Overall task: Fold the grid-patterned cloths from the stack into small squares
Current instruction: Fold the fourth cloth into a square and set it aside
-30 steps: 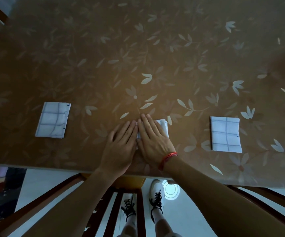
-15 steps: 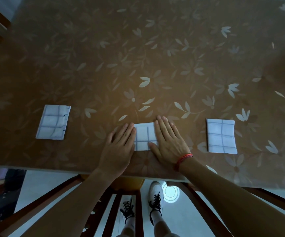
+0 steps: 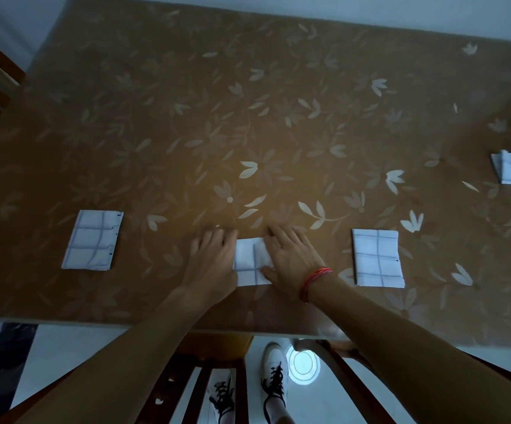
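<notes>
Left hand [image 3: 210, 261] and right hand [image 3: 291, 264], grips released flat, are pressing the side edges of the middle cloth [image 3: 252, 261] near the table [image 3: 248, 117] edge at 6 o'clock. A side cloth [image 3: 93, 240] is lying well apart at 9 o'clock.

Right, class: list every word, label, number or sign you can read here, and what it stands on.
No text can be read. The grid-patterned cloths carry only lines, the table cover only leaves and flowers; the shoes show no legible mark.
</notes>
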`<state>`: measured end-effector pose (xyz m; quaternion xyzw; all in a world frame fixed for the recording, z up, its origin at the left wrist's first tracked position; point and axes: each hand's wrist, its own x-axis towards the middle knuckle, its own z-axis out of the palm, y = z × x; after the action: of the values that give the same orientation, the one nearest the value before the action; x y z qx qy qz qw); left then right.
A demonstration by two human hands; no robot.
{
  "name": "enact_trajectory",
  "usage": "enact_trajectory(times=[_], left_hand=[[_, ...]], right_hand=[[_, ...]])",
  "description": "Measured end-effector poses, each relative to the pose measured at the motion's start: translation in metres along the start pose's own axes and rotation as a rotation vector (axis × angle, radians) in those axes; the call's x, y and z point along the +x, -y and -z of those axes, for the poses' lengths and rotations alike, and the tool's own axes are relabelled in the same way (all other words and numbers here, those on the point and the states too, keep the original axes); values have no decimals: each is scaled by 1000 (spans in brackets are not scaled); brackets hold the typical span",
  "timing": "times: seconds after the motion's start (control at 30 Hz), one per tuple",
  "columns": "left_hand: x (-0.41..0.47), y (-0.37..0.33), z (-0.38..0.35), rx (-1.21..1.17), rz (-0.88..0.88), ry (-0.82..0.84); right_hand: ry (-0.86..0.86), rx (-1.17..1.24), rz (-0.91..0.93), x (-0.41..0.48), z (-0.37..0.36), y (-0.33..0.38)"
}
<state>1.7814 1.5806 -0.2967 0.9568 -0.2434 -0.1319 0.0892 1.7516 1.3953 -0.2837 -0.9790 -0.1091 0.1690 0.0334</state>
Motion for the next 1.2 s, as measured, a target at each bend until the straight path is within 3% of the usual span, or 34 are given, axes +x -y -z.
enact_trajectory(times=[0.17, 0.33, 0.5, 0.63, 0.83, 0.97, 1.1, 1.2], left_hand=[[20, -7, 8, -182, 208, 71], [16, -6, 14, -488, 246, -1], [-6, -15, 41, -621, 189, -28], [-26, -22, 68, -689, 109, -109], [-61, -26, 131, -885, 172, -285], [-88, -16, 152, -1035, 356, -447], [-119, -11, 159, -1229, 515, -462], [-147, -12, 164, -1336, 573, -575]], right_hand=[[33, 43, -6, 10, 16, -3], [53, 48, -18, 13, 34, -6], [103, -27, -7, 7, 64, 5], [168, 47, 39, -13, 107, 16], [-108, 389, 17, -30, 139, 32], [-266, 642, -8, -47, 164, 44], [-302, 959, -3, -52, 178, 61], [-253, 1114, 45, -54, 188, 83]])
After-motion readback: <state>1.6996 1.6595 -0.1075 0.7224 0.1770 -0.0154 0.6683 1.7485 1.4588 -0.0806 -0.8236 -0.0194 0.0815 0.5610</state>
